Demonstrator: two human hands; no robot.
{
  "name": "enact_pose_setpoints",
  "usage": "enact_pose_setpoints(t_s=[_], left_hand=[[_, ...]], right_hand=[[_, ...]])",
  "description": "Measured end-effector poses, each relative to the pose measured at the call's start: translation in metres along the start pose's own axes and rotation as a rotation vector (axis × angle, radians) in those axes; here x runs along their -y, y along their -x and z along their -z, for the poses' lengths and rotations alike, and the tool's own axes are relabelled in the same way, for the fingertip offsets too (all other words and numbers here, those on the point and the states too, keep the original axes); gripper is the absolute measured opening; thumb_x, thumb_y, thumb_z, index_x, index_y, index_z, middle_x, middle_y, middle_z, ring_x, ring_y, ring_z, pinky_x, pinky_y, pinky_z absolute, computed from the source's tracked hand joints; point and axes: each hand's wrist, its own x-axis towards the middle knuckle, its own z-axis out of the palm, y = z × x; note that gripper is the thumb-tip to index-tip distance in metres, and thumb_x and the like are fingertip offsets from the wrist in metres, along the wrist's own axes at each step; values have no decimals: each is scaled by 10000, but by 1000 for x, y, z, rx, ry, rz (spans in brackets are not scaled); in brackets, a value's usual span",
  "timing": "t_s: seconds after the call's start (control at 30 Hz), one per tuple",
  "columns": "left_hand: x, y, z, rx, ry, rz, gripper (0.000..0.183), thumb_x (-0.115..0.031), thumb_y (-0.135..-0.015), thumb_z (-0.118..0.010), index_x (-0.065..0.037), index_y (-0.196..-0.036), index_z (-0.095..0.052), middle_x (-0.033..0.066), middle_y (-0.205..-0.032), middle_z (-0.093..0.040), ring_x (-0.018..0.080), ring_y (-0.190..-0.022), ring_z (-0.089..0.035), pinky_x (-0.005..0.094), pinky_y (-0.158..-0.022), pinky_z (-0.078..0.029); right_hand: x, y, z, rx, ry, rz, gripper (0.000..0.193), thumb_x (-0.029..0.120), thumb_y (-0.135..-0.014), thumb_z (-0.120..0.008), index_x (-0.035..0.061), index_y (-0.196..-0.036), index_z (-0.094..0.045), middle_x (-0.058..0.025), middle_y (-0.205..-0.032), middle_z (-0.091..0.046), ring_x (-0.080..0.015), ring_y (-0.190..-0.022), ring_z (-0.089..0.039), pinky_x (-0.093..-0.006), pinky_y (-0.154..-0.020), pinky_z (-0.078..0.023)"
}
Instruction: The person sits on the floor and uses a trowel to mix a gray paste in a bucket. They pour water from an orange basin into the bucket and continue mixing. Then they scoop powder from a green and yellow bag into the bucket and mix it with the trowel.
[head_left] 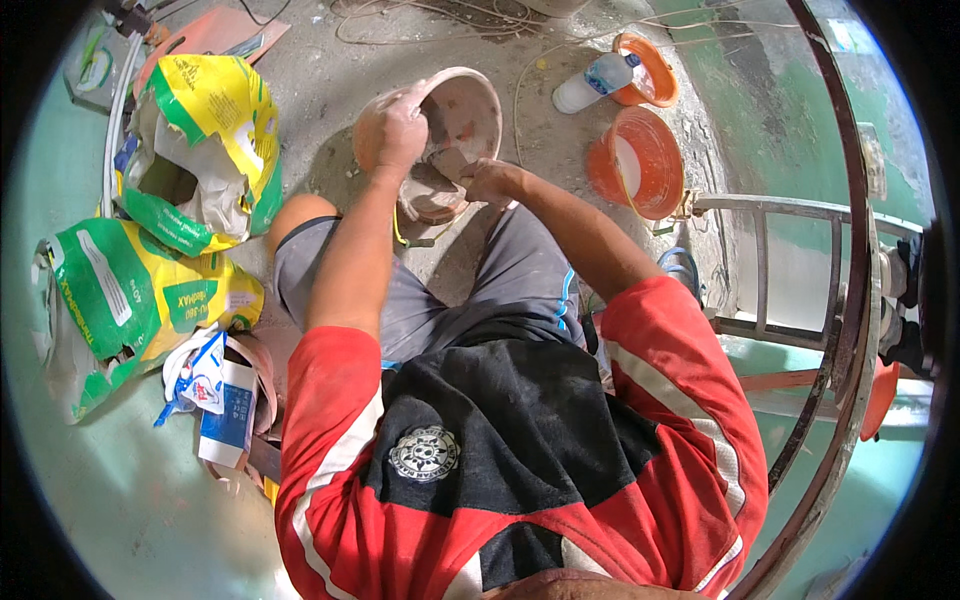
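A plaster-coated bucket point(482, 92) is tipped on its side between my knees, its mouth towards my right hand. My left hand point(402, 130) is closed over its rim, fingers wrapped on the edge. My right hand point(492, 182) is closed around a flat trowel-like blade point(452, 164) at the bucket's mouth; its handle is hidden in the fist. Just below sits a smaller pale-rimmed container point(432, 212) with grey-brown material in it, partly covered by my left wrist. A yellow-green strip point(400, 232) hangs beside this container.
Two torn green-and-yellow sacks point(215, 100) point(150, 300) lie at the left, near a blue-and-white box point(228, 415). On the right are an orange bucket point(606, 165) with whitish liquid, a plastic bottle point(590, 85), another orange container point(660, 75) and a metal frame point(780, 203). Cords point(420, 40) cross the far floor.
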Motion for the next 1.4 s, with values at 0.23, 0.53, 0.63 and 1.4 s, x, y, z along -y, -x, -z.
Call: enact_pose_setpoints(t_s=[0.23,0.53,0.63,1.4], left_hand=[[3,-5,8,82,6,156,492,-40,-754,-519,-160,-1211,-657,150,-1111,-670,344,-989,-649,421,-855,-512],[37,0,-3,32,4,13,456,-9,-777,-505,-105,-1195,-662,188,-1115,-662,336,-1017,-650,389,-874,-508],[27,-2,-3,48,16,19,450,-5,-784,-507,-88,-1200,-656,185,-1117,-664,331,-1029,-649,378,-884,-505],[19,2,-20,-62,-57,-260,332,-48,-761,-587,-100,-1060,-723,126,-1001,-704,331,-958,-650,410,-860,-510]], right_hand=[[3,61,87,-375,-226,-606,402,151,-899,-475,68,-1281,-567,-183,-1070,-684,-284,-1001,-680,-452,-755,-560],[18,5,47,-133,-480,-412,520,136,-785,-558,64,-1299,-536,-163,-1063,-682,-330,-954,-676,-451,-753,-547],[8,36,87,-353,-371,-565,489,158,-855,-523,88,-1339,-506,-151,-1031,-681,-318,-925,-684,-459,-738,-552],[56,-39,35,-79,-587,-389,401,160,-870,-504,-1,-1227,-592,-181,-1079,-685,-333,-918,-697,-421,-731,-572]])
